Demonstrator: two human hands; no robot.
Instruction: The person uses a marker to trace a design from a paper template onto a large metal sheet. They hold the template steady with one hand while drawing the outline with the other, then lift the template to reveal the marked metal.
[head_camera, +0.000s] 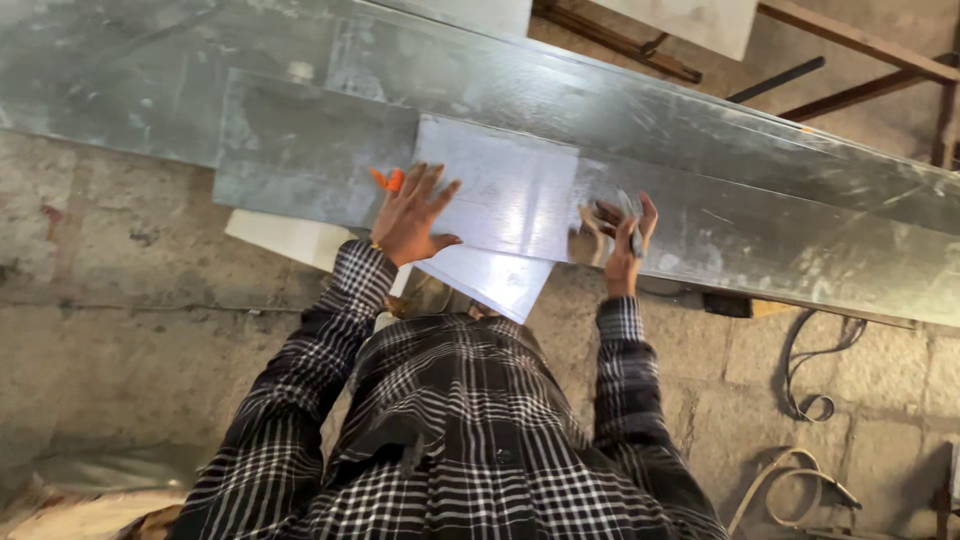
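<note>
Positioning a small metal sheet (497, 190) on the long steel panels (700, 170).
Left hand (410, 215) presses flat, fingers spread; right hand (622, 235) is closed around a small grey tool at the sheet's right edge. I think careful alignment must come next.

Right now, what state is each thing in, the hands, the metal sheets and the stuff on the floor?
Left hand: fingers spread, pressed flat on the small sheet.
Right hand: closed around a small grey tool, at the sheet's right edge.
Small metal sheet: flat on the long sheets, near corner overhanging.
Long metal sheets: stacked, overlapping, lying flat.
Orange object: partly hidden behind the left hand.
Straps: loose, curled on the floor.
</note>
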